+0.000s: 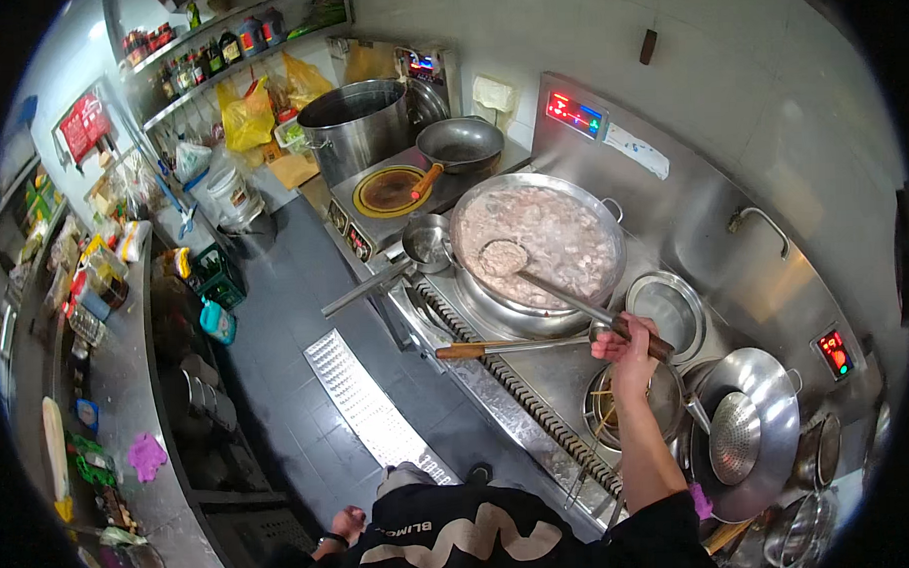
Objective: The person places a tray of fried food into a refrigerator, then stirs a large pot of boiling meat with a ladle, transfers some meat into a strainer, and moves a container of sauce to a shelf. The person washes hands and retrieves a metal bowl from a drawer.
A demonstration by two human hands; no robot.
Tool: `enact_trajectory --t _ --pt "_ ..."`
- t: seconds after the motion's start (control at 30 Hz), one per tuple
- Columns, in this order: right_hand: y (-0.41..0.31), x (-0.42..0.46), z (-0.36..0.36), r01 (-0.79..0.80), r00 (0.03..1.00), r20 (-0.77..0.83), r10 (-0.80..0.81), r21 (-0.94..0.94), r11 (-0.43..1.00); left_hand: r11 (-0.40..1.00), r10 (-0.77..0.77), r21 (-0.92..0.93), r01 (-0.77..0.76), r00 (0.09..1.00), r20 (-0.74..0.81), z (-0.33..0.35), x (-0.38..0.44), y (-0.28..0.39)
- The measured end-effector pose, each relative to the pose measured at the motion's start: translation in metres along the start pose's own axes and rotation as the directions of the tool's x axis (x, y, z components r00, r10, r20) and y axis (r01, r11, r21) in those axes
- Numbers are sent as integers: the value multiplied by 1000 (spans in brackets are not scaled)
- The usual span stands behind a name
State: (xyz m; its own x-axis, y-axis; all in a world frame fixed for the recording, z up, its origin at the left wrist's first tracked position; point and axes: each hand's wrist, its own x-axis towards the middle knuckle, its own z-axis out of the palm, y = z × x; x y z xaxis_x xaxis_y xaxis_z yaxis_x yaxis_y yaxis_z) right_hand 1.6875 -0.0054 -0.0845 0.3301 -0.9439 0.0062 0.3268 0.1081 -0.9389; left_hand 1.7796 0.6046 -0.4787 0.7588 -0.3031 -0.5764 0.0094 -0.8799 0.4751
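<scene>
My right hand [631, 342] grips the wooden end of a long-handled ladle [567, 289]. The ladle's round bowl rests at the surface inside a large steel wok [617, 267], filled with pale foam. Pale, frothy liquid with chunks that look like meat [550, 228] fills the wok, and steam rises from it. Below my right forearm stands a round pot [658, 404] with thin sticks in it. Low at my side, away from the stove, hangs my left hand [348, 524]; its fingers look curled, and whether they enclose anything cannot be made out.
A steel saucepan [425, 244] juts its handle over the aisle. Beyond it stand a tall stockpot [355, 133] and a frying pan [461, 145]. A second wok [767, 423] holds a perforated skimmer [736, 439]. Behind my left side runs a cluttered steel counter [139, 385].
</scene>
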Motion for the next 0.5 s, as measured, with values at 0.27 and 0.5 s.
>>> enact_trajectory --t 0.27,0.5 --pt "-27 -31 -13 32 997 68 -25 -114 993 989 -49 -136 50 999 11 15 53 -24" --pt "-12 -35 16 15 993 120 9 -197 980 995 -16 -96 19 999 33 -50 35 57"
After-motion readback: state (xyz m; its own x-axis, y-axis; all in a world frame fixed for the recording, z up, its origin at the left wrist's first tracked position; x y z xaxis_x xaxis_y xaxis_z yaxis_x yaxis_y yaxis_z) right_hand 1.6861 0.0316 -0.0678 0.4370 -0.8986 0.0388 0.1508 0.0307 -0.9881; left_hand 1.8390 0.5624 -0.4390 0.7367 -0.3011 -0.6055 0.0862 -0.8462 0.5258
